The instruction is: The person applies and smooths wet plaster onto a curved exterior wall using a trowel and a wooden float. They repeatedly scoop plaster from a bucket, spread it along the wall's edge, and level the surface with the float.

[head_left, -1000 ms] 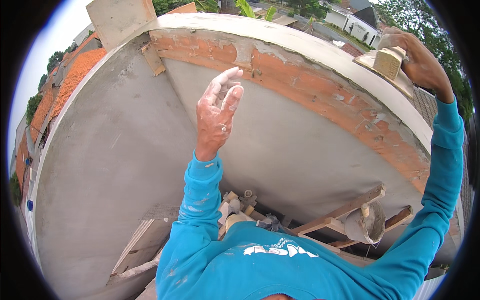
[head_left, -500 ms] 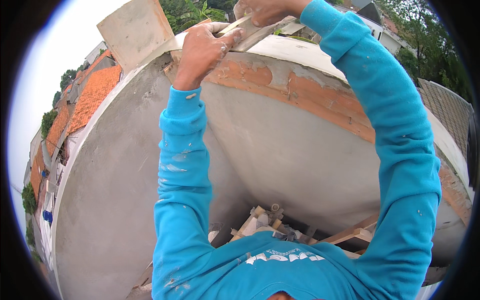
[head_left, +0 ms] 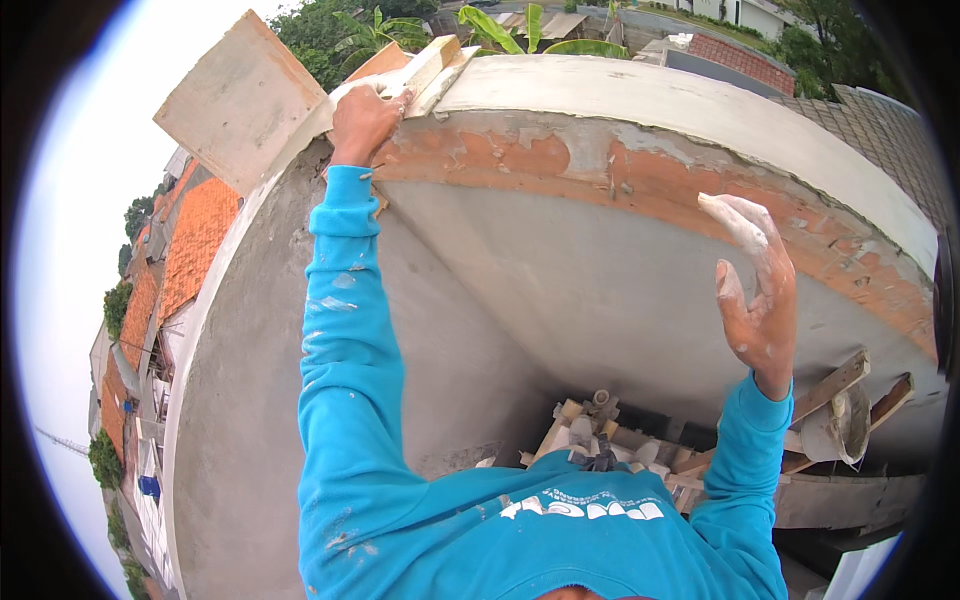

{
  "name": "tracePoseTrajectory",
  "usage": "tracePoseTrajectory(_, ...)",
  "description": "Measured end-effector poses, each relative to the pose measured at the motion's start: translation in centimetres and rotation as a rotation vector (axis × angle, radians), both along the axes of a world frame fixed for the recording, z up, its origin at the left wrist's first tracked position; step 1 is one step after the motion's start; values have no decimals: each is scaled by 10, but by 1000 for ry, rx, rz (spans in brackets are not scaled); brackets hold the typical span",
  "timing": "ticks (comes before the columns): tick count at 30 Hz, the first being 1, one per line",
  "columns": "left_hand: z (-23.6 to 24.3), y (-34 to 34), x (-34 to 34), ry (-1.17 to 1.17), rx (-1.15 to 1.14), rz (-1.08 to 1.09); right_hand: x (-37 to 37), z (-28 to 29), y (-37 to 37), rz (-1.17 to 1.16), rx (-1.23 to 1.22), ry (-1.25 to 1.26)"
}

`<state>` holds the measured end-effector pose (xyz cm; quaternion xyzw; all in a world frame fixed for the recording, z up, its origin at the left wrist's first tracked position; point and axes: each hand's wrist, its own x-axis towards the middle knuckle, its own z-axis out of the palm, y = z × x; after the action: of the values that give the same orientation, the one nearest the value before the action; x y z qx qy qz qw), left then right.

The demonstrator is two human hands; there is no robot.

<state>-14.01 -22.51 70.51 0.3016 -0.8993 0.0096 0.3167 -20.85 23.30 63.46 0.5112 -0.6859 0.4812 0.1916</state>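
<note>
High up at the wall's top edge, my left hand [head_left: 362,125] grips a pale hand float [head_left: 430,72] with a blocky wooden handle, its fingers partly hidden. The float rests near the white curved rim [head_left: 600,90], beside a square plaster-smeared board [head_left: 235,100]. My right hand [head_left: 752,290] is raised at the right, dusted white, with fingers apart and nothing in them. It is in front of an orange strip [head_left: 660,180] with patchy grey mortar, above the smooth grey curved wall [head_left: 540,280].
A hanging bucket [head_left: 840,420] sits among wooden struts [head_left: 830,385] at lower right. Wood pieces and other objects [head_left: 590,430] lie in the dark recess below. Orange tiled roofs [head_left: 195,245] are beyond the left edge, trees [head_left: 310,45] and other buildings beyond the top.
The float has moved from my right hand at the upper right to my left hand at the upper left. My right hand has let go and dropped to the right, fingers apart.
</note>
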Motion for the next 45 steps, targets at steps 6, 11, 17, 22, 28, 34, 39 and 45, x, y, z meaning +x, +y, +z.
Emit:
tracePoseTrajectory(6, 17, 2, -40, -327, -192, 163, 30, -80, 33, -118, 69, -374)
tracePoseTrajectory(11, 16, 4, -51, -352, -323, -1, 51, -121, 37, -62, -12, -667)
tracePoseTrajectory(17, 33, 200, -91, -371, -206, -419, 54, -126, -1, -7, -14, -743)
tracePoseTrajectory(22, 70, 112, -95, -230, -354, -409, 68, -132, 6, -57, 80, -642)
tracePoseTrajectory(28, 89, -92, -53, -355, -105, -193, 82, -184, 60, -214, 116, -877)
tracePoseTrajectory(34, 71, -129, -40, -445, 80, -137, 83, -201, 68, -237, 118, -923)
tracePoseTrajectory(39, 59, -130, -41, -417, 278, -165, 78, -202, 62, -161, 155, -917)
tracePoseTrajectory(45, 62, -94, -34, -339, 390, -329, 76, -215, 73, -76, 134, -999)
